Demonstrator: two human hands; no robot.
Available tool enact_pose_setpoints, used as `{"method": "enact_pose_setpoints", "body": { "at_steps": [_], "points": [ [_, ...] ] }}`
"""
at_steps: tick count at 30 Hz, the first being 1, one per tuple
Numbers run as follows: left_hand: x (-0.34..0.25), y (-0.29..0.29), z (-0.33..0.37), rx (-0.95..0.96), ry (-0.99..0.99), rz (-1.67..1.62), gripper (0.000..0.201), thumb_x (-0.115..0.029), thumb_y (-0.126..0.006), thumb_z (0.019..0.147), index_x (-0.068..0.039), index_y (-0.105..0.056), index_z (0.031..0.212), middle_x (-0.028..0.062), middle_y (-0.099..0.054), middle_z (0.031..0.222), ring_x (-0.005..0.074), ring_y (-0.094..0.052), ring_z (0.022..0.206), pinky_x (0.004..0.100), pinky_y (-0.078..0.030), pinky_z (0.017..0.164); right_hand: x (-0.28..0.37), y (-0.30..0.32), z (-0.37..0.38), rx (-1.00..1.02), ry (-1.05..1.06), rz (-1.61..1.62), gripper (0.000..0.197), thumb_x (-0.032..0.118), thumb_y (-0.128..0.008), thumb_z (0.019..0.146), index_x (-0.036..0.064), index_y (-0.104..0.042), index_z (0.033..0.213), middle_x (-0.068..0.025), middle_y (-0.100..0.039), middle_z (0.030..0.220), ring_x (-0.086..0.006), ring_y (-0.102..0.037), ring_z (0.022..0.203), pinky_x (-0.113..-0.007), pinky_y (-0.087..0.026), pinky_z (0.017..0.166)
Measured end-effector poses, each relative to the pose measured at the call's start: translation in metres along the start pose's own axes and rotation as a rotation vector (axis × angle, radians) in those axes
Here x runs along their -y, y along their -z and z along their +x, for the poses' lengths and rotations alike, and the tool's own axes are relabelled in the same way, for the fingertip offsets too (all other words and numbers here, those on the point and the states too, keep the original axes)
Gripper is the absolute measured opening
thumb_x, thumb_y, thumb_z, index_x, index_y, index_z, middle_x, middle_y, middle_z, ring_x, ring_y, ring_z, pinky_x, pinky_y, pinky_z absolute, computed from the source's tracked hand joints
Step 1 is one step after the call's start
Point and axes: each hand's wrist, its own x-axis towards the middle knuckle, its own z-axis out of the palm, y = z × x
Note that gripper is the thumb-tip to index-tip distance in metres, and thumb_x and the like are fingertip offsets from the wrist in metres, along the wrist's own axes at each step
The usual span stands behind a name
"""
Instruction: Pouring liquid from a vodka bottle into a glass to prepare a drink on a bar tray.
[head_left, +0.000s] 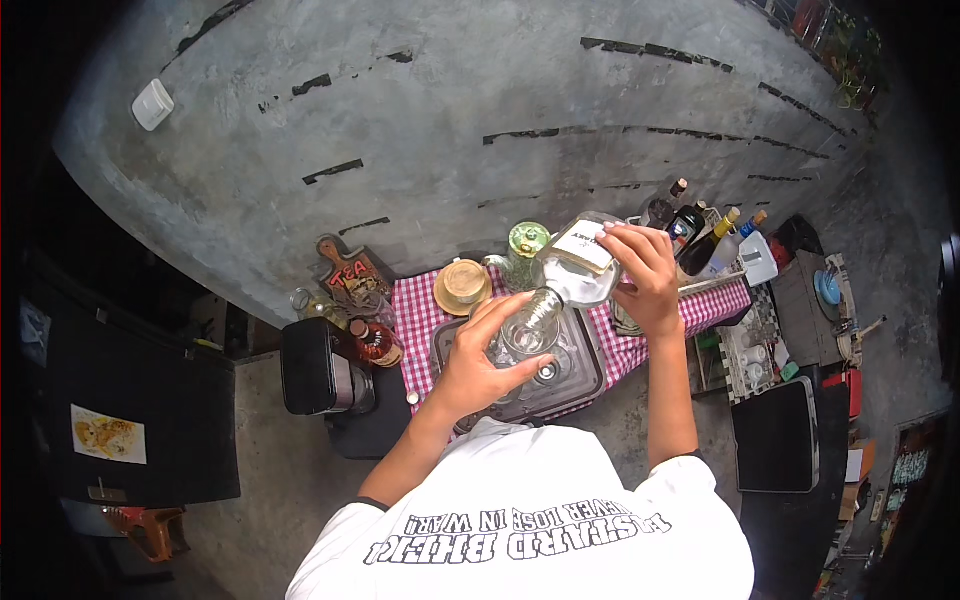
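Note:
My left hand point(485, 360) is closed around a clear drinking glass point(522, 338), held above a dark-rimmed tray point(592, 385). In my right hand point(648, 270) is a clear glass bottle point(583, 275) with a pale label, gripped by its body and tilted. The lower end of the bottle reaches the mouth of the glass; whether they touch, I cannot tell. Something clear or whitish shows inside the bottle. Beneath my hands, more clear glassware point(547, 372) stands in the tray, partly hidden by my left hand and the glass.
A red-and-white checked cloth point(415, 320) covers the table. Behind my hands are a wooden saucer with a cup point(463, 283) and a green-topped glass pitcher point(528, 240). Bottles point(708, 245) crowd a crate at right. An amber bottle point(375, 343) and a black appliance point(318, 365) stand left.

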Motion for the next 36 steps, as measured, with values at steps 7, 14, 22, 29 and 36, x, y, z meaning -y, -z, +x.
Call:
{"method": "enact_pose_setpoints", "body": {
  "at_steps": [7, 14, 22, 29, 36],
  "points": [
    [0.001, 0.001, 0.000, 0.000, -0.013, 0.013, 0.074, -0.001, -0.082, 0.074, 0.006, -0.048, 0.138, 0.0146, -0.052, 0.137, 0.0205, -0.050, 0.129, 0.0337, -0.038, 0.111, 0.002, 0.000, 0.000, -0.005, -0.012, -0.009, 0.055, 0.009, -0.079, 0.059, 0.0088, -0.068, 0.114, -0.0057, -0.068, 0.111, -0.0261, -0.062, 0.106, -0.040, -0.046, 0.089],
    [0.000, 0.004, 0.000, 0.012, -0.004, 0.002, 0.073, -0.002, -0.082, 0.074, 0.006, -0.048, 0.138, 0.0141, -0.053, 0.135, 0.0197, -0.051, 0.128, 0.0334, -0.038, 0.110, 0.006, 0.001, 0.004, 0.000, -0.007, -0.003, 0.057, 0.007, -0.079, 0.058, 0.0079, -0.068, 0.114, -0.0058, -0.068, 0.111, -0.0259, -0.062, 0.107, -0.040, -0.046, 0.089],
    [0.000, 0.006, -0.002, 0.012, -0.018, 0.018, 0.072, -0.002, -0.082, 0.073, 0.006, -0.049, 0.137, 0.0137, -0.054, 0.134, 0.0195, -0.051, 0.127, 0.0332, -0.038, 0.110, 0.008, 0.000, 0.004, 0.006, -0.010, 0.004, 0.058, 0.005, -0.078, 0.056, 0.0071, -0.068, 0.114, -0.0067, -0.069, 0.111, -0.0257, -0.063, 0.110, -0.040, -0.046, 0.090],
    [0.001, 0.002, -0.003, -0.075, -0.070, 0.012, 0.068, -0.014, -0.086, 0.071, 0.001, -0.057, 0.130, 0.0185, -0.064, 0.122, 0.0291, -0.059, 0.116, 0.0389, -0.043, 0.103, 0.010, 0.000, 0.005, -0.004, -0.016, 0.016, 0.057, -0.001, -0.074, 0.056, 0.0062, -0.068, 0.113, -0.0072, -0.069, 0.112, -0.0250, -0.064, 0.114, -0.039, -0.046, 0.091],
    [0.000, 0.003, -0.003, -0.069, -0.062, 0.011, 0.068, -0.014, -0.086, 0.071, 0.001, -0.057, 0.131, 0.0186, -0.063, 0.124, 0.0300, -0.059, 0.118, 0.0395, -0.042, 0.104, 0.011, -0.001, 0.004, -0.011, -0.024, 0.023, 0.057, -0.003, -0.072, 0.056, 0.0055, -0.069, 0.112, -0.0076, -0.069, 0.113, -0.0245, -0.064, 0.115, -0.039, -0.047, 0.092]
  ]
}}
